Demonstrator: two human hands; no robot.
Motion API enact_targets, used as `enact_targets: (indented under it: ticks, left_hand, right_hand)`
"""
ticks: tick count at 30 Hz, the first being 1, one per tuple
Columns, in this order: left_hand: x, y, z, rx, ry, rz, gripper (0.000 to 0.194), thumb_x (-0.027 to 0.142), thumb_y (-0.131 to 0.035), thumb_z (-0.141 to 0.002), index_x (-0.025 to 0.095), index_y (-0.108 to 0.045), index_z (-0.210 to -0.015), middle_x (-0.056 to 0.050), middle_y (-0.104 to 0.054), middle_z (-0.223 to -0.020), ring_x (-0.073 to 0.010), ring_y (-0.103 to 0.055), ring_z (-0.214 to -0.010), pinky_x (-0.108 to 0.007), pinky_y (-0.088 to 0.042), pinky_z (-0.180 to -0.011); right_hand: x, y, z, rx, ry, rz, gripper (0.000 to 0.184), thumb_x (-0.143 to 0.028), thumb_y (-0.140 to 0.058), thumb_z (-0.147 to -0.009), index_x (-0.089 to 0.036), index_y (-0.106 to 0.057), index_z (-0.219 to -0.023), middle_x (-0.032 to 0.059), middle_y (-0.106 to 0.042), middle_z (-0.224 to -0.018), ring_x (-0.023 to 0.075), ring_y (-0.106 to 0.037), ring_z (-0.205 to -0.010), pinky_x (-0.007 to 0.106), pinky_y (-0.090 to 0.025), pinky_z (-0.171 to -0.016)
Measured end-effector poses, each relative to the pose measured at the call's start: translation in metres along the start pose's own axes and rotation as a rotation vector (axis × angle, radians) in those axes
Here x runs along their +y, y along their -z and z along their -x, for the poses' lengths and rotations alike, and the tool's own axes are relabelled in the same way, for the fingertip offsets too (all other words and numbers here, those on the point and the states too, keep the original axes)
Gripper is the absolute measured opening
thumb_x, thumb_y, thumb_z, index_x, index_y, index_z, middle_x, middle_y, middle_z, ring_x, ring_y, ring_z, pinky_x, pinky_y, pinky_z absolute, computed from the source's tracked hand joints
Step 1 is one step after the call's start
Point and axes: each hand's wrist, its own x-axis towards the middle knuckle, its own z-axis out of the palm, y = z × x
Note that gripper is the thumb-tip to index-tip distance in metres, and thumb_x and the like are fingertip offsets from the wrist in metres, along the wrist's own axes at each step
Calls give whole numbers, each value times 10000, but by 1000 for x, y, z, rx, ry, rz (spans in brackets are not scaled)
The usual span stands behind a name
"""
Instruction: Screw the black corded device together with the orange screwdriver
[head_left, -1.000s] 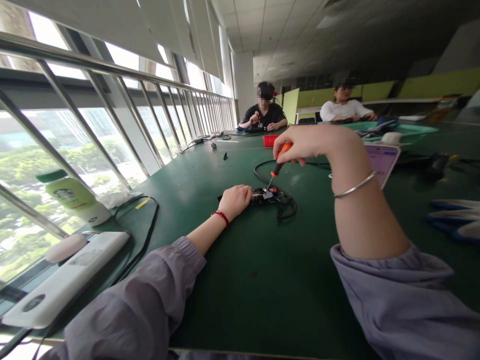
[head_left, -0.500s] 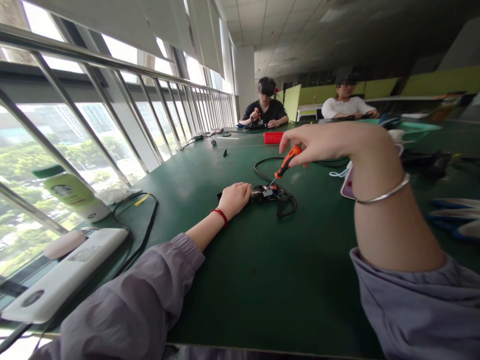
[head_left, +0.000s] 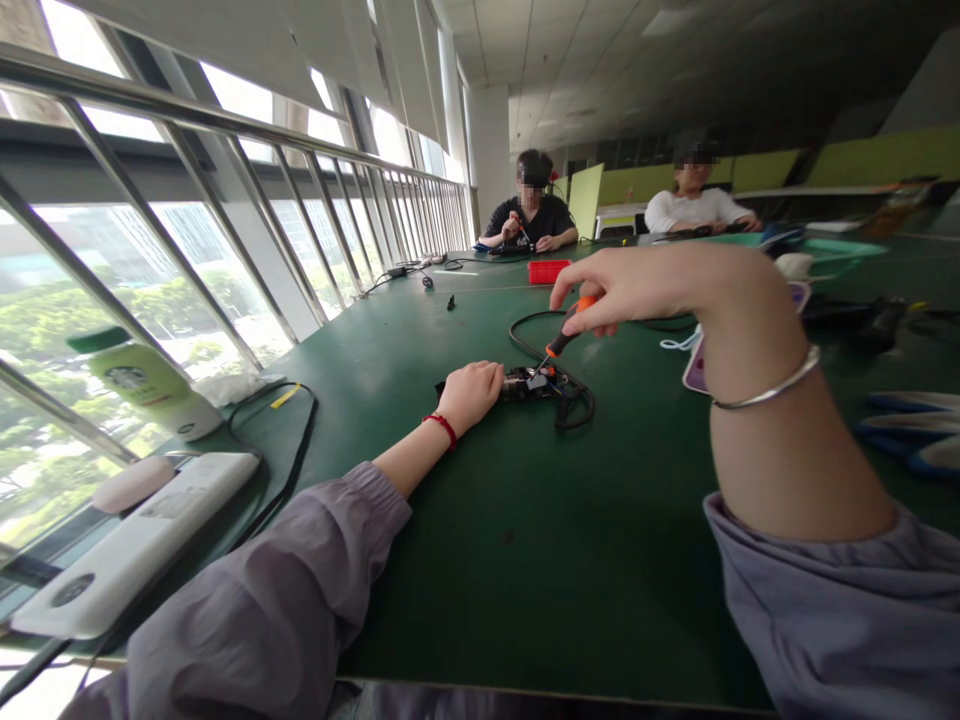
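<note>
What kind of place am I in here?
Probably an office used for bench work: yellow-green partitions behind, a big green table, and a screwdriver in your right hand, held to a device with exposed parts.

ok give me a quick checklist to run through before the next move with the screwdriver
1. Black device steadied: ok, the left hand is closed over its left end on the table.
2. Screwdriver gripped: ok, fingers of the right hand hold its orange and black handle.
3. Tip seated in a screw: cannot tell, it points down into the device, but the spot is too small to see.
4. Left fingers away from the tip: ok, there is a visible gap.
5. Cable well away from the work: not ok, it loops close around the device's right end.
6. Device unplugged: cannot tell.
</note>
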Motion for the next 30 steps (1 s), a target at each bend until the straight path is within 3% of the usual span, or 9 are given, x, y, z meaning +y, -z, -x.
enact_targets:
  ticks: [4, 8, 11, 14, 16, 20, 23, 26, 30]
  left_hand:
    - [0, -1, 0, 2, -1, 5, 419, 305, -219, -973, 176, -595, -842, -59, -647, -896, -169, -594, -848, -247, -393, -679]
    - [2, -1, 0, 4, 5, 15, 414, 308, -226, -973, 175, -593, -834, -58, -648, -894, -169, -595, -850, -247, -391, -678]
    - [1, -2, 0, 5, 7, 17, 417, 311, -224, -973, 178, -592, -829, -57, -648, -890, -168, -595, -849, -246, -391, -675]
    - [0, -2, 0, 6, 7, 23, 416, 316, -225, -972, 180, -593, -833, -56, -649, -892, -169, -596, -846, -246, -391, -675]
    - [0, -2, -1, 5, 9, 23, 420, 318, -223, -972, 181, -594, -834, -57, -649, -895, -170, -596, -853, -247, -395, -683]
    - [0, -3, -1, -4, 17, 22, 420, 321, -220, -973, 184, -594, -840, -55, -650, -898, -164, -595, -870, -242, -398, -695]
    - [1, -3, -1, -4, 20, 17, 420, 321, -219, -973, 183, -594, -840, -55, -652, -904, -165, -597, -877, -242, -398, -693]
    - [1, -2, 0, 5, 14, 8, 413, 317, -227, -972, 183, -592, -835, -53, -656, -907, -168, -600, -876, -246, -395, -681]
    - [0, -2, 0, 6, 4, 6, 420, 316, -218, -973, 182, -591, -836, -54, -656, -903, -169, -601, -868, -247, -396, -685]
  right_hand:
    - [3, -1, -1, -17, 35, 6, 321, -480, -573, -779, -249, -673, -977, 17, -673, -693, 185, -628, -640, 306, -445, -615]
    - [3, -6, -4, -74, -90, -4, 548, -588, -358, -862, -156, -687, -788, 48, -592, -493, 156, -567, -466, 336, -464, -631]
    - [3, -7, -6, -71, -115, -52, 495, -554, -375, -868, -160, -673, -899, 43, -605, -505, 160, -569, -451, 337, -471, -615]
    - [3, -5, -4, -43, -32, -77, 362, -455, -529, -817, -219, -628, -1073, 29, -669, -655, 188, -634, -585, 327, -472, -617]
    - [4, -4, -3, 8, -12, -26, 357, -404, -610, -765, -241, -634, -1082, 30, -684, -741, 215, -651, -686, 337, -470, -637]
    - [0, -4, 0, 15, -57, 12, 315, -479, -572, -782, -211, -698, -889, 52, -667, -660, 236, -643, -680, 377, -468, -658]
    - [-10, -6, 2, -58, -129, -9, 511, -580, -403, -845, -171, -699, -772, 66, -594, -478, 223, -612, -544, 403, -472, -658]
    - [-21, -7, 4, -81, -157, -19, 488, -544, -393, -859, -154, -686, -872, 57, -577, -444, 213, -590, -475, 397, -474, -632]
    - [-26, -9, 5, -11, -48, -4, 349, -438, -568, -785, -207, -636, -1037, 35, -649, -590, 217, -633, -575, 355, -469, -603]
